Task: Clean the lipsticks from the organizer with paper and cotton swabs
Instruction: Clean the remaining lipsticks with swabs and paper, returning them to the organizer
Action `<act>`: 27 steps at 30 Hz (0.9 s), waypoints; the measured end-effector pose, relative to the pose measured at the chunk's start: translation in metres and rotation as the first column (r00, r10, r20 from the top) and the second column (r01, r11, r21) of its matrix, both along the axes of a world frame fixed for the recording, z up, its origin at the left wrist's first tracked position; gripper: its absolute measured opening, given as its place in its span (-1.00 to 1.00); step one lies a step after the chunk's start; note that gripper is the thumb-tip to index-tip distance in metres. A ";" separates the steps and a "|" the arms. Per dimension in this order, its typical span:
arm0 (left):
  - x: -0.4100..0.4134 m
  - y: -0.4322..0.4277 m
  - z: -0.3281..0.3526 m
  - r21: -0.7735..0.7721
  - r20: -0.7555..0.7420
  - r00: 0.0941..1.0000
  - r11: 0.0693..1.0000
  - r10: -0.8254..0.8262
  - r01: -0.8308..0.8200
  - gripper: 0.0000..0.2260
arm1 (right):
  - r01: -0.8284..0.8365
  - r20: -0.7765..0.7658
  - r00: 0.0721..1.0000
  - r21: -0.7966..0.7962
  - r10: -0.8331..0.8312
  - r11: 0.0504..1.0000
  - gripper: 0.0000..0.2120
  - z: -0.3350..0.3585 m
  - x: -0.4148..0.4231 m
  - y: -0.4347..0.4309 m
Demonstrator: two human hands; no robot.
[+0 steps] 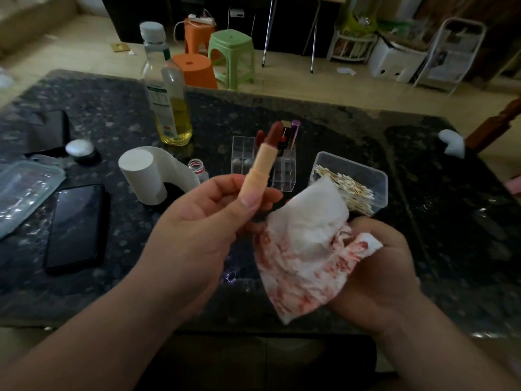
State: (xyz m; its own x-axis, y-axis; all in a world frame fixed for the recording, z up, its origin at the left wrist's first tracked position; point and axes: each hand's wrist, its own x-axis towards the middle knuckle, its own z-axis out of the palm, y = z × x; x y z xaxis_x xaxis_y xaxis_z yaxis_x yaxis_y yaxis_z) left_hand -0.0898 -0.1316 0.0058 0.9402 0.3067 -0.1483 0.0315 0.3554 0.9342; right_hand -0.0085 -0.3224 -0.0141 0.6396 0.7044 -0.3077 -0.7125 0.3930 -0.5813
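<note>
Lipstick (pixel 260 162) upright in left hand (pixel 203 221); right hand (pixel 377 266) grips paper (pixel 304 244).

Glossy speckled stone desk (pixel 439 227), plastic and paper items.
Lipstick tube (pixel 257 170) matt peach plastic, bullet (pixel 275 134) waxy dark red; tissue paper (pixel 304 249) soft, crumpled, red-smeared; organizer (pixel 243 149) and swab box (pixel 376 179) clear glossy plastic; cotton swabs (pixel 348 189) wooden sticks; paper roll (pixel 143 176) matt white; phone (pixel 76 224) glossy black.
</note>
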 end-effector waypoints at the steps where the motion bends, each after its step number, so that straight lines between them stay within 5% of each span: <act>1: 0.000 0.000 -0.002 -0.002 -0.012 0.999 0.999 -0.040 0.040 -0.76 | -0.002 -0.023 1.000 -0.032 0.001 0.999 -0.48 0.003 -0.002 -0.001; 6: -0.001 -0.003 -0.003 -0.092 -0.102 0.965 0.969 -0.240 0.231 -0.76 | -0.100 -0.070 0.992 0.020 0.101 0.995 -0.48 0.002 0.001 -0.002; 12: 0.006 -0.004 -0.005 -0.082 -0.199 0.968 0.987 -0.150 0.136 -0.79 | -0.144 0.043 0.988 -0.085 0.148 0.986 -0.59 -0.006 0.015 -0.006; 16: 0.007 -0.006 -0.009 -0.031 -0.221 0.968 0.993 -0.122 0.118 -0.76 | 0.049 0.306 0.947 -0.439 0.098 0.897 -0.77 -0.002 0.018 -0.007; 22: 0.008 -0.015 -0.012 0.067 -0.191 0.974 0.989 -0.119 0.134 -0.64 | 0.226 0.510 0.858 -0.286 -0.051 0.931 -0.46 -0.001 0.007 -0.001; 27: 0.007 -0.021 -0.012 0.242 -0.180 0.975 0.955 -0.130 0.173 -0.71 | 0.347 0.568 0.820 -0.397 -0.070 0.850 -0.65 0.002 -0.006 0.014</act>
